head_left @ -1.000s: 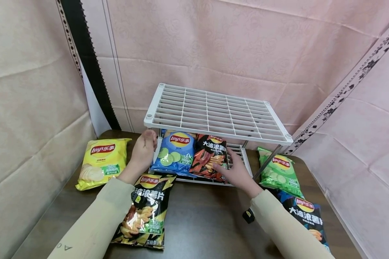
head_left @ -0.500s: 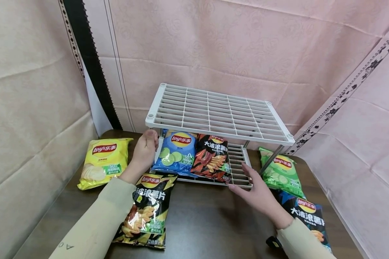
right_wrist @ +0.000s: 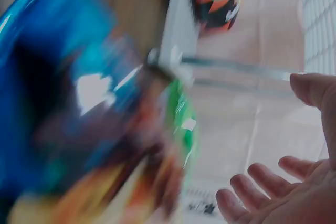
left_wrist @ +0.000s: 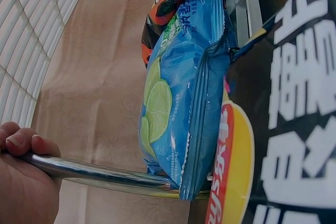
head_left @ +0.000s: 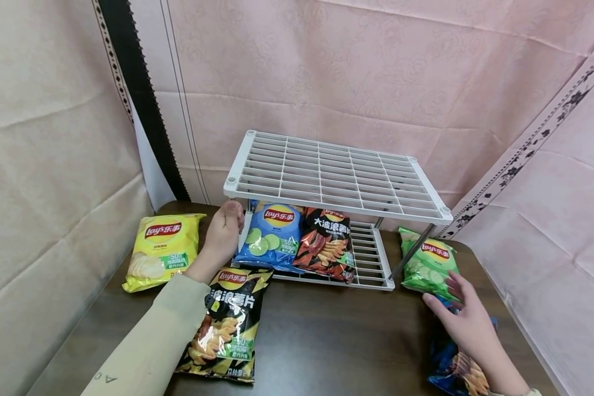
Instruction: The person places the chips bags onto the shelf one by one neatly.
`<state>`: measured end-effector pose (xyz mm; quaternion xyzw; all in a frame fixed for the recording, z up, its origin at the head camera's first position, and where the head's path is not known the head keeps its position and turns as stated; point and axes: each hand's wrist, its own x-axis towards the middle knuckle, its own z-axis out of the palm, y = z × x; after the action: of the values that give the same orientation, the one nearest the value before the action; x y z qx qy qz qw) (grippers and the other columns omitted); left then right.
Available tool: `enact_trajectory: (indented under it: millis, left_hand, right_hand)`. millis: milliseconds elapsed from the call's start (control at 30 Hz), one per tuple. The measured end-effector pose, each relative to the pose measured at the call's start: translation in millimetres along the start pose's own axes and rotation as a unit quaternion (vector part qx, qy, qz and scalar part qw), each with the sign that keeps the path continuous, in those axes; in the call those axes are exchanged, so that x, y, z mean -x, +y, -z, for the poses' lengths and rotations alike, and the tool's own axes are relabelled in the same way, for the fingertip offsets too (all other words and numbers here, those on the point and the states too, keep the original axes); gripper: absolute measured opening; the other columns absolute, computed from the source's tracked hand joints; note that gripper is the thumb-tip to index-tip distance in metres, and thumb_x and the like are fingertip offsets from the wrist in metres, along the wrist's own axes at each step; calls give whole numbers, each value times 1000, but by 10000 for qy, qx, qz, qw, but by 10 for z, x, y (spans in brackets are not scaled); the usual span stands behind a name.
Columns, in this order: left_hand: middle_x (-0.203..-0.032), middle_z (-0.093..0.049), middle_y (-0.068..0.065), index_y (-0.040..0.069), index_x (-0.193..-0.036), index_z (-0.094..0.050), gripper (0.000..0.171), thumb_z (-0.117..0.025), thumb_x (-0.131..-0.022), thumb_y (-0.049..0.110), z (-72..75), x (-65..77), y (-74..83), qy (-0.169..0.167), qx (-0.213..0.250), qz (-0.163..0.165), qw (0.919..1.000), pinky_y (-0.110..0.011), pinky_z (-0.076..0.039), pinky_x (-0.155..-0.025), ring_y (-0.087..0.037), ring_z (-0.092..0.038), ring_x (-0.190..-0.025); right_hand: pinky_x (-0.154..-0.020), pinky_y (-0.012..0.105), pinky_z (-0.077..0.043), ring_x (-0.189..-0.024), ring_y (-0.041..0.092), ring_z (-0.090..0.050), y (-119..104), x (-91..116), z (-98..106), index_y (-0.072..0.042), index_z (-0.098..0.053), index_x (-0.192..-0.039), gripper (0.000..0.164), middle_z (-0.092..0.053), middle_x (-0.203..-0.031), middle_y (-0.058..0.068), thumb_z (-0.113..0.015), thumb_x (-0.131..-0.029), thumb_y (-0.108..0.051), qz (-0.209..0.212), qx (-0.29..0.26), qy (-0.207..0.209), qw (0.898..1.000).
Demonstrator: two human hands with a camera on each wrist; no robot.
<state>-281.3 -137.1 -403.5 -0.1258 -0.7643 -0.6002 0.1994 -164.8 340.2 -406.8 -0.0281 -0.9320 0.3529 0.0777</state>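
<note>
The left hand (head_left: 223, 231) curls its fingers round a metal post (left_wrist: 105, 174) at the left front corner of the white rack (head_left: 336, 192); the edge of the left wrist view cuts off part of that hand. The right hand (head_left: 467, 319) holds nothing, its thumb and fingers spread wide over a dark blue bag (head_left: 445, 374). Hand and forearm hide much of that bag, and the bottom of the head view trims its near end. The fingertips overlap a lower corner of the green bag (head_left: 425, 269), but whether they touch it cannot be told. In the right wrist view the dark blue bag is a blur, its print unreadable, with just a strip of the green bag showing behind it.

On the lower shelf (head_left: 368, 264), a blue bag with lime slices (head_left: 259, 245) and a red bag (head_left: 326, 250) lie side by side, their far ends partly hidden by the top shelf. A black and yellow bag (head_left: 227, 335) lies on the table (head_left: 317, 346), partly covered by the left sleeve (head_left: 153, 335); the left wrist view crops it to part of the logo and some large characters. The yellow bag (head_left: 163, 250) lies left of the left hand.
</note>
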Motion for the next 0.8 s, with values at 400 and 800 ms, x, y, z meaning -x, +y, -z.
enact_trajectory:
  millis: [400,800]
  left_hand:
    - [-69,-38,-11,5,-83,-40,48,-16,-105,41,0,-2,19,78,-106,-6,9999,-30,-32,-59,-27,-39,-62]
    - [-69,-38,-11,6,-84,-40,48,-16,-105,41,-1,11,22,56,-81,-1,10000,-30,-31,-58,-27,-39,-61]
  right_hand:
    - [-94,69,-31,-127,61,-23,768,100,347,15,3,-146,118,-15,-141,46,-55,-85,-69,-2016,795,-485,9750]
    - [-86,63,-41,-98,54,-44,1099,216,252,24,7,-133,125,-21,-115,45,-55,-82,-72,-2772,973,-1139,9491]
